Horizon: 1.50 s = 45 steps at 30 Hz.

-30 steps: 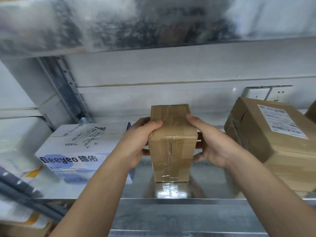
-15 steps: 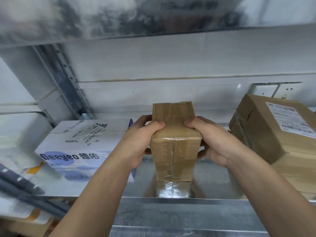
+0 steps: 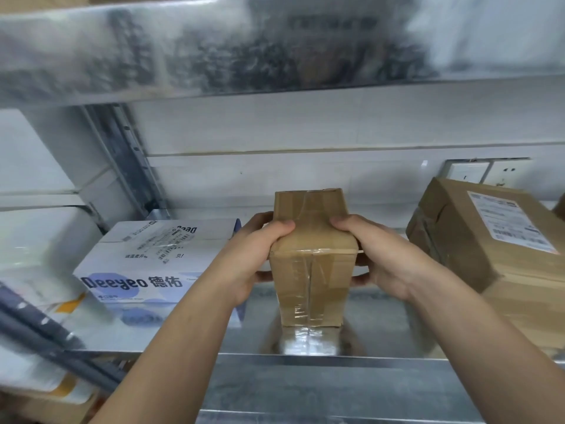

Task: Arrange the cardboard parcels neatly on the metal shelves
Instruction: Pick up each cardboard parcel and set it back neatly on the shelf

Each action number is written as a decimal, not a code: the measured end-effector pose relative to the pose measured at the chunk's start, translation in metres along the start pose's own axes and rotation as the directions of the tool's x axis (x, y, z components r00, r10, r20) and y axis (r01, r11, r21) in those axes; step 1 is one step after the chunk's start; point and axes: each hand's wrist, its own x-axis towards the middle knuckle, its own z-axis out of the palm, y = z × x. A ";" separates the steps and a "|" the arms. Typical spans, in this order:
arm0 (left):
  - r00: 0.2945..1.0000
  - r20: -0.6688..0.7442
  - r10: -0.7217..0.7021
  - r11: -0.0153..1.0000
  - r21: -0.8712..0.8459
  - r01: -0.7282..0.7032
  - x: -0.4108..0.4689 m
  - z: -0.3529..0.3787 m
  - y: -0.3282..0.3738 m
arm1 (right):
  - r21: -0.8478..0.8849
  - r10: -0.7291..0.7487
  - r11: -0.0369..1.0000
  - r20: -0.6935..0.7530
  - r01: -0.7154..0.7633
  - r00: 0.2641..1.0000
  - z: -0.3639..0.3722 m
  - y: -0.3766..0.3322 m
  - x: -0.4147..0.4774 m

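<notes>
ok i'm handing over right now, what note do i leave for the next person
Left hand and right hand both grip the small taped parcel, thumbs on top.
The parcel stands upright near the front of the metal shelf, between the white box and the large labelled parcel, touching neither.
Done: parcel on the shelf.
Left: let go; perhaps push it back, in line.

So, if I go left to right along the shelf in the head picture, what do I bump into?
White Deeyeo box → left hand → small taped parcel, gripped by both hands → right hand → big cardboard parcel with a label.
</notes>
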 end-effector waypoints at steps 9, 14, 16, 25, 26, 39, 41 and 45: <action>0.994 0.053 0.098 0.993 -0.071 -0.095 -0.011 -0.005 0.004 | 0.134 -0.049 0.990 0.015 0.046 0.999 -0.009 -0.009 -0.014; 0.998 0.042 0.046 0.962 -0.271 -0.033 -0.014 -0.003 0.005 | 0.239 -0.101 0.967 0.024 0.092 0.995 -0.012 -0.008 -0.017; 1.000 0.025 0.010 0.949 -0.315 -0.002 -0.012 -0.002 0.002 | 0.253 -0.100 0.963 0.014 0.093 0.995 -0.012 -0.007 -0.018; 0.995 -0.040 -0.086 0.952 -0.297 0.070 -0.007 0.003 -0.011 | 0.222 -0.073 0.971 -0.075 0.087 0.995 -0.003 0.005 -0.016; 0.995 -0.044 -0.095 0.955 -0.288 0.078 -0.007 0.004 -0.013 | 0.212 -0.073 0.973 -0.081 0.089 0.994 -0.002 0.008 -0.015; 0.997 -0.032 -0.069 0.971 -0.229 0.060 0.001 0.018 -0.035 | 0.188 0.001 0.982 -0.066 0.011 0.998 0.007 0.032 -0.002; 0.997 -0.025 -0.071 0.970 -0.233 0.063 0.002 0.018 -0.038 | 0.186 0.009 0.982 -0.042 -0.001 0.999 0.007 0.035 0.000; 0.997 -0.021 -0.078 0.977 -0.200 0.072 0.005 0.017 -0.043 | 0.147 0.008 0.989 -0.054 0.000 0.998 0.006 0.040 0.006</action>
